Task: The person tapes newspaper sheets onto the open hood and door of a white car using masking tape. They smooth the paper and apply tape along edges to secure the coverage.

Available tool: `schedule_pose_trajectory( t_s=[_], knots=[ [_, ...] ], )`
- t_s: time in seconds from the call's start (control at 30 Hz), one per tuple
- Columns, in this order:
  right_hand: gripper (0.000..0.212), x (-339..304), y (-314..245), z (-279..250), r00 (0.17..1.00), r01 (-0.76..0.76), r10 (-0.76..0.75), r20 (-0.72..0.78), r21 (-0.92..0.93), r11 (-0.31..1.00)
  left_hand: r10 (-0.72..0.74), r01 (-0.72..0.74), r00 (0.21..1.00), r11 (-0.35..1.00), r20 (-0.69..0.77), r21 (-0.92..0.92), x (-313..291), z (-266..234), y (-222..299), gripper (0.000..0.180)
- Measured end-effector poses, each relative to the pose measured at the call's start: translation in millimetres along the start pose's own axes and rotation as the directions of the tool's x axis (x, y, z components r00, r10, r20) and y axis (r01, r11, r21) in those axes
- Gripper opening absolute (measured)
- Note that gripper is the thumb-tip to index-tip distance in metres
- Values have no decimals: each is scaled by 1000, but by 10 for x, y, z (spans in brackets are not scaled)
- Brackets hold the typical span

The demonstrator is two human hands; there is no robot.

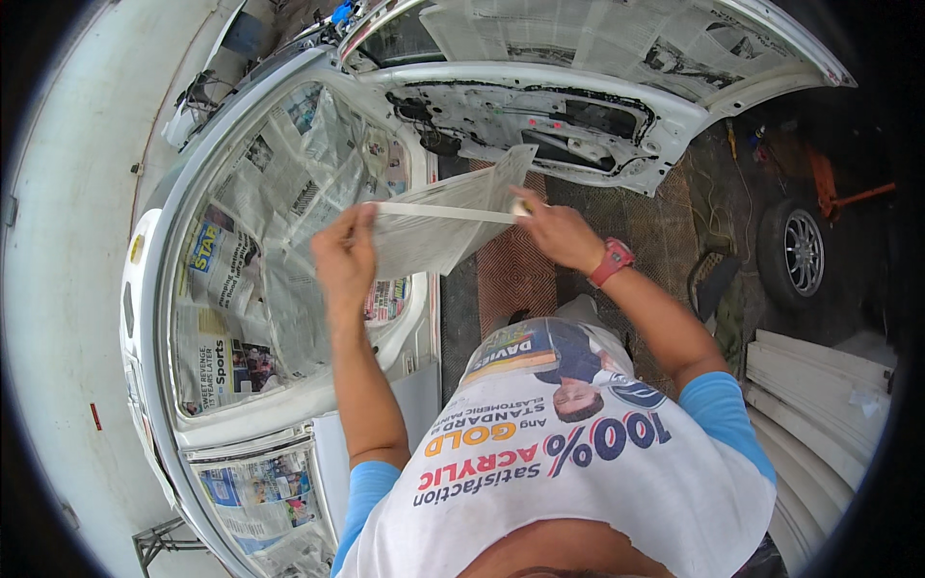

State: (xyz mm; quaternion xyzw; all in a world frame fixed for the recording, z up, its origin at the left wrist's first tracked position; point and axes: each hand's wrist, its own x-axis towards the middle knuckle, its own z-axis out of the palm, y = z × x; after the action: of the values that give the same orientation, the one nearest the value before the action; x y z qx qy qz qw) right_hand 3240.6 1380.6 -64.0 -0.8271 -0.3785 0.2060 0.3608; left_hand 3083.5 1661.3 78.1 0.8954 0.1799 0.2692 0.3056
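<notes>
A strip of white masking tape is stretched between my hands. The fingers of my left hand pinch its left end beside the papered car opening. My right hand, with a red wristwatch on the wrist, is closed around the tape roll. A sheet of newspaper hangs tilted along the strip; whether its upper edge is stuck to the tape all along, I cannot tell. Left of my left hand, newspaper covers the window area of the white car body.
An open car door with a stripped inner panel and papered window stands ahead. To the right, a wheel lies near an orange metal stand, with white panels below. Patterned matting covers the floor; a white wall rises at the left.
</notes>
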Motion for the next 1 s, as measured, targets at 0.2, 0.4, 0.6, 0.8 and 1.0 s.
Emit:
schedule_pose_trajectory(
  t_s=[0.2,0.4,0.6,0.8,1.0],
  knots=[
    [59,67,357,92,973,208,-200,-111,66,976,-76,74,996,996,42,40,122,-647,184,30],
    [57,428,-147,139,974,-15,-57,218,317,948,-22,15,997,995,72,97,114,-1067,389,32],
    [56,631,-325,260,964,-18,-90,250,400,916,16,-29,996,987,84,158,107,-1297,588,30],
    [35,772,-405,334,963,30,-145,225,444,895,38,-47,998,985,57,166,65,-1430,597,30],
    [27,732,-547,355,976,78,-161,149,449,890,29,-30,1000,992,13,119,59,-1543,546,29]
  ],
)
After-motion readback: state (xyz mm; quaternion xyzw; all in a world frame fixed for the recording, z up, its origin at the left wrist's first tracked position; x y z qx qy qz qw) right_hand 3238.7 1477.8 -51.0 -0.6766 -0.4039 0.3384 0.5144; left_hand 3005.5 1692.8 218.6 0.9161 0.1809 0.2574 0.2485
